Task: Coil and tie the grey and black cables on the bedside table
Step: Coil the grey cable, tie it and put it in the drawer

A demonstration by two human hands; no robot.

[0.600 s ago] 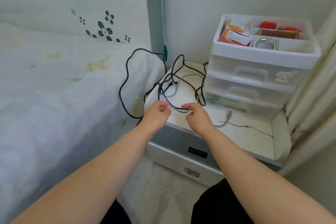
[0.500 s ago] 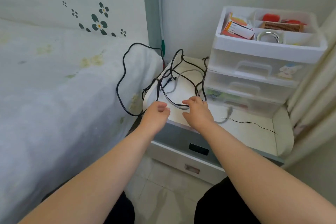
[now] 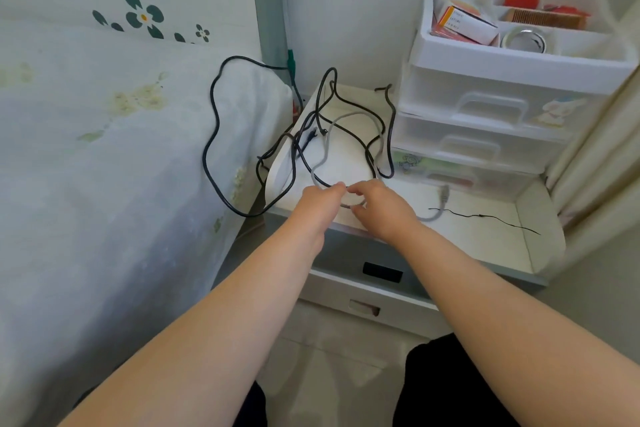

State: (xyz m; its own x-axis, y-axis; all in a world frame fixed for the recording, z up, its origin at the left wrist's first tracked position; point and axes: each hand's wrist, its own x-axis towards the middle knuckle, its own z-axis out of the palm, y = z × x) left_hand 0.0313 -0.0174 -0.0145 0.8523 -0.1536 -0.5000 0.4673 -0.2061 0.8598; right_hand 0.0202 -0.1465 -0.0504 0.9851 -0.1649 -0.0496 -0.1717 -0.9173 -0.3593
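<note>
Both hands (image 3: 349, 199) pinch the grey cable (image 3: 325, 146), looping away across the table.

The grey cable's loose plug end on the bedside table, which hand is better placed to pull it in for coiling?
The right hand. The grey cable runs under it and out to the plug end just beyond; the left hand sits farther away.

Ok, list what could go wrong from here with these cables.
1. The grey cable is interlaced with the black cable on the bedside table; pulling it with the left hand and right hand may tighten the tangle.
2. A long black loop hangs over the bed and could snag.
3. The thin black wire lies loose nearby and might be swept off.
</note>
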